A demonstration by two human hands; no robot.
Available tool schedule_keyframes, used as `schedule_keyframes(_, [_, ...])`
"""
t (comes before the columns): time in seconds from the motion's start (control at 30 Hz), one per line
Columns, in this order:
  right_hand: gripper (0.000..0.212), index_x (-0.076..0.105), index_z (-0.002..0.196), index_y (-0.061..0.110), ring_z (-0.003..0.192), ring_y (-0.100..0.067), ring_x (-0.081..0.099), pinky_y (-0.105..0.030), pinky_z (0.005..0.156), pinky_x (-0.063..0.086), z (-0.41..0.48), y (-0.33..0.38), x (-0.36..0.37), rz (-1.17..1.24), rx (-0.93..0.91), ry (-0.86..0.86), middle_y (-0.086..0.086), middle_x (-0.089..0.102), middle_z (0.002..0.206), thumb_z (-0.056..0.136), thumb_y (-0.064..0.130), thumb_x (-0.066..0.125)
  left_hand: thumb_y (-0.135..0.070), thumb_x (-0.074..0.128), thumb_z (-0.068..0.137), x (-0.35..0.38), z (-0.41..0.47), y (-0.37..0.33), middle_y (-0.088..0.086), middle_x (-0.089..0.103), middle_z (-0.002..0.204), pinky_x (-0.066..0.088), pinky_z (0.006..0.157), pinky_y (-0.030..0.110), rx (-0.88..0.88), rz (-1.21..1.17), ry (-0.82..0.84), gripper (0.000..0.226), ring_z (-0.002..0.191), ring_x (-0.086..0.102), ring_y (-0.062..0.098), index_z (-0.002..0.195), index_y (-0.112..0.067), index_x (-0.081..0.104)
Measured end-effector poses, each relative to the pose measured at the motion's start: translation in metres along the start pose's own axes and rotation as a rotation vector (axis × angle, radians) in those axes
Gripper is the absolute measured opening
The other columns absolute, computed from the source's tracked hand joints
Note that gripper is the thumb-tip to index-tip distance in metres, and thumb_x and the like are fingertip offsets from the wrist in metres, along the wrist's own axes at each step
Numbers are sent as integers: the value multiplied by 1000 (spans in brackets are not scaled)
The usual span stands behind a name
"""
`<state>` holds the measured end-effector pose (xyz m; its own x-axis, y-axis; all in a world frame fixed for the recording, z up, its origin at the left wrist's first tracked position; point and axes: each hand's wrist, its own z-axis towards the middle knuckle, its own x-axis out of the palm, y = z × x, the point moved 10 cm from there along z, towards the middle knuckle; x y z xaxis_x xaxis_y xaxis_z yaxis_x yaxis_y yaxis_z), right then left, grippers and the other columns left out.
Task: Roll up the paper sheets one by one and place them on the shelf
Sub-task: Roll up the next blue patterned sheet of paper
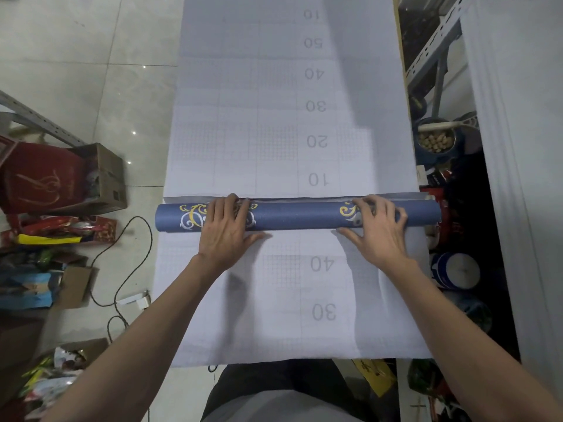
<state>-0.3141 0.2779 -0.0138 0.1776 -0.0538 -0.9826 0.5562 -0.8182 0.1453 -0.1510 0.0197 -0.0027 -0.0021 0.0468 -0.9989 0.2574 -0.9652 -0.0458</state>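
Near edge of gridded sheet (304, 330) lies flat by your knees, unrolled both sides of the roll. Blue roll (298, 215) sits crosswise mid-sheet on the floor, pattern side out. Your left hand (227, 231) & right hand (376, 228) lie over it, fingers curved across the top, thumbs on the sheet at the near side; pressing, not clenched. Step in hand, by my read: rolling, early. Next: keep both ends even, esp. the left overhang, roll away from you. Shelf frame (432, 47) at right, for later.
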Motion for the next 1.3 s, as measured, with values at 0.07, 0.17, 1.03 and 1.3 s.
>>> schedule_keyframes(0.07, [65, 54, 135, 21, 127, -27, 41, -48, 105, 22, 2, -1, 1, -20, 6, 14, -4, 52, 134, 86, 64, 60, -58, 71, 84, 1, -1, 2, 21, 60, 115, 46, 91, 50, -8, -2, 18, 73, 98, 57, 40, 130, -3, 59])
schedule_keyframes(0.17, [59, 54, 131, 22, 123, -22, 46, -44, 103, 18, 8, -2, 0, 9, 15, 19, 1, 58, 128, 89, 63, 55, -51, 69, 86, 3, -1, 14, 16, 64, 108, 48, 86, 50, -73, -142, 50, 62, 93, 59, 39, 122, -1, 61])
schedule_keyframes(1.03, [57, 52, 124, 17, 112, -26, 49, -39, 100, 27, -20, 10, 1, 138, -20, 90, -4, 55, 117, 92, 63, 47, -57, 44, 92, -9, 9, 18, 11, 61, 110, 40, 89, 45, 98, -227, 128, 58, 96, 56, 35, 122, -10, 59])
schedule_keyframes(1.3, [41, 57, 114, 19, 104, -23, 49, -37, 97, 28, -53, 11, -115, 191, 153, -315, 1, 56, 110, 96, 54, 46, -48, 41, 97, -115, 51, 7, 9, 59, 115, 37, 94, 47, 239, -211, -136, 47, 100, 53, 35, 123, -13, 58])
